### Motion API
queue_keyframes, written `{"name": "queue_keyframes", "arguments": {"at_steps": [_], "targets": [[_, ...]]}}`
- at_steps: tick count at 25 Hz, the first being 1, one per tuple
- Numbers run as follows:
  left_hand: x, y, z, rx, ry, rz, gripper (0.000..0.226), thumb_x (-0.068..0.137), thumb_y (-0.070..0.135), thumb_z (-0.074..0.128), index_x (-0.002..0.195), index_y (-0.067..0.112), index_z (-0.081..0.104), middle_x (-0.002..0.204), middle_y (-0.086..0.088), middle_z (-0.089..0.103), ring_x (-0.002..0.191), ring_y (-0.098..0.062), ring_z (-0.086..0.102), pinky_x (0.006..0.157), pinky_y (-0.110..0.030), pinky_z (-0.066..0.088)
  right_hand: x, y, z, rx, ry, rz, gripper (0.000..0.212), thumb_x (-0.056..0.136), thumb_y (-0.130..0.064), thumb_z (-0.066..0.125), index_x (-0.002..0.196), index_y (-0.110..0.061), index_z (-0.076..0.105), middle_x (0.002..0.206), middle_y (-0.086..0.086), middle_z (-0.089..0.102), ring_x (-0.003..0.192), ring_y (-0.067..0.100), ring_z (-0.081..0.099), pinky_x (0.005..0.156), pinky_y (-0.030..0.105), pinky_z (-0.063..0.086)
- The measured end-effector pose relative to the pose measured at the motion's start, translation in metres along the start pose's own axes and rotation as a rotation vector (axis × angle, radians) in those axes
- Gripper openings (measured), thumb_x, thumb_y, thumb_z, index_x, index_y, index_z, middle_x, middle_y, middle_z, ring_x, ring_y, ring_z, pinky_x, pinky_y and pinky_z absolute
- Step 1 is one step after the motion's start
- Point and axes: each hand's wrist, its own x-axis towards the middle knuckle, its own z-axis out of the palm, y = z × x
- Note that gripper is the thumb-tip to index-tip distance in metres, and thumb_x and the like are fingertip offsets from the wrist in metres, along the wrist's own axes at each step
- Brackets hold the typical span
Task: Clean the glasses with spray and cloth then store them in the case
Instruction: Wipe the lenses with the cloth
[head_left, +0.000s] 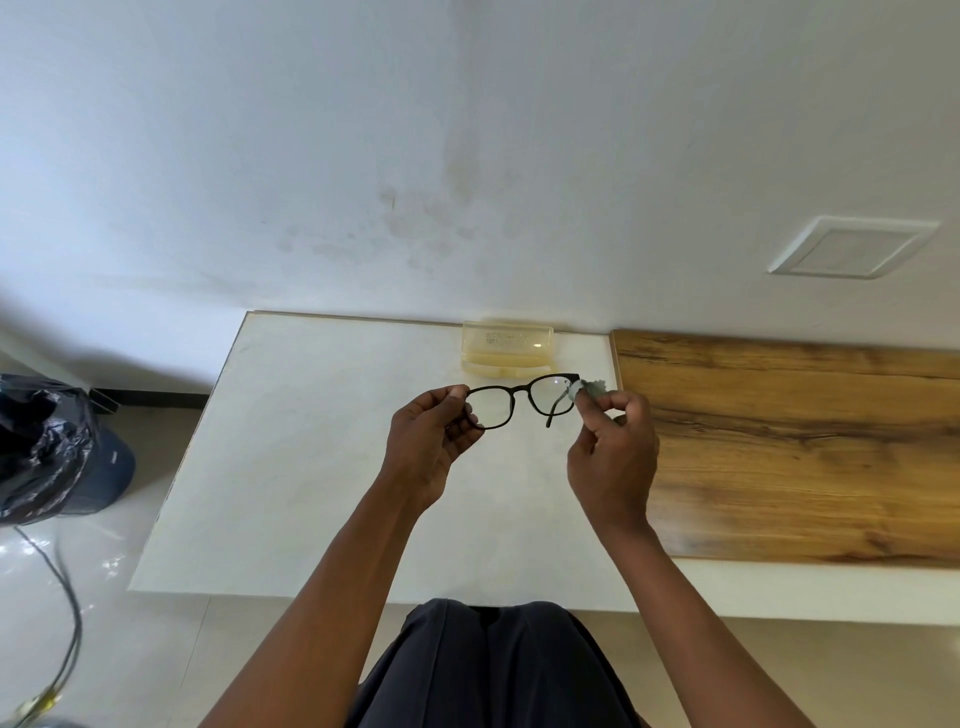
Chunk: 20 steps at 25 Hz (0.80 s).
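Glasses (521, 401) are pinched by left hand (431, 447); cloth (587, 388) is pressed on the lens by right hand (613, 457) fingers. Wiping is judged underway. Storing in the open case (506, 348), at 12 o'clock, is left.

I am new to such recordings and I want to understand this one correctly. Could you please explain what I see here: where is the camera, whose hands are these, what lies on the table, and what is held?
There is no machine here. A person wears one wide-angle camera on the head, and it looks forward and down, so you see the person's own arms from above.

The left hand grips one end of a pair of black-framed glasses, held up above the white table. The right hand pinches a small pale cloth against the lens at the other end, so it seems to be wiping.

On the table, at the wall, lies an open yellowish clear case. To the right is a wooden surface. On the floor at the left stands a bin with a black bag. I see no spray bottle in this picture.
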Motion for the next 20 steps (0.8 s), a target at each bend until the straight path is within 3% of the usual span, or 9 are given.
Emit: {"name": "queue_keyframes", "arguments": {"at_steps": [3,7,11,15,20], "targets": [[0.001,-0.002,0.0,0.004,0.004,0.012,0.008,0.089,0.002,0.056,0.095,0.003,0.061,0.072,-0.007,0.053,0.066,-0.018,0.054,0.064,-0.025,0.057,0.002,-0.001,0.003,-0.006,-0.047,0.061,0.042,0.068,0.016,0.063,0.101,-0.007,0.071,0.089,0.017,0.059,0.076,0.036,0.06,0.069,0.042,0.05],[-0.001,-0.005,0.0,0.038,0.004,0.022,0.009,0.089,-0.001,0.055,0.091,0.003,0.062,0.07,-0.008,0.052,0.064,-0.018,0.053,0.064,-0.025,0.057,0.003,-0.007,0.009,-0.05,-0.08,0.055,0.046,0.064,0.016,0.066,0.102,-0.009,0.071,0.088,0.015,0.059,0.077,0.035,0.059,0.069,0.037,0.045],[-0.001,-0.005,0.0,0.051,0.01,0.039,0.01,0.089,0.0,0.054,0.089,0.004,0.064,0.069,-0.008,0.053,0.063,-0.018,0.054,0.068,-0.027,0.057,0.0,-0.014,0.013,-0.11,-0.091,-0.059,0.05,0.058,0.016,0.069,0.1,-0.01,0.072,0.086,0.014,0.059,0.074,0.033,0.06,0.063,0.036,0.046],[0.001,-0.004,-0.001,0.061,0.024,0.046,0.011,0.089,0.0,0.055,0.089,0.005,0.065,0.068,-0.008,0.055,0.062,-0.018,0.055,0.068,-0.027,0.058,-0.013,-0.016,0.013,-0.176,-0.122,-0.167,0.05,0.054,0.013,0.075,0.098,-0.012,0.072,0.084,0.012,0.06,0.071,0.03,0.059,0.058,0.03,0.038],[0.001,-0.004,-0.005,0.039,0.034,0.035,0.01,0.089,0.0,0.055,0.09,0.003,0.064,0.068,-0.009,0.053,0.062,-0.018,0.055,0.063,-0.026,0.057,-0.023,-0.004,0.006,-0.2,-0.105,-0.163,0.048,0.054,0.012,0.076,0.096,-0.012,0.073,0.084,0.011,0.061,0.07,0.03,0.059,0.06,0.029,0.035]]}}
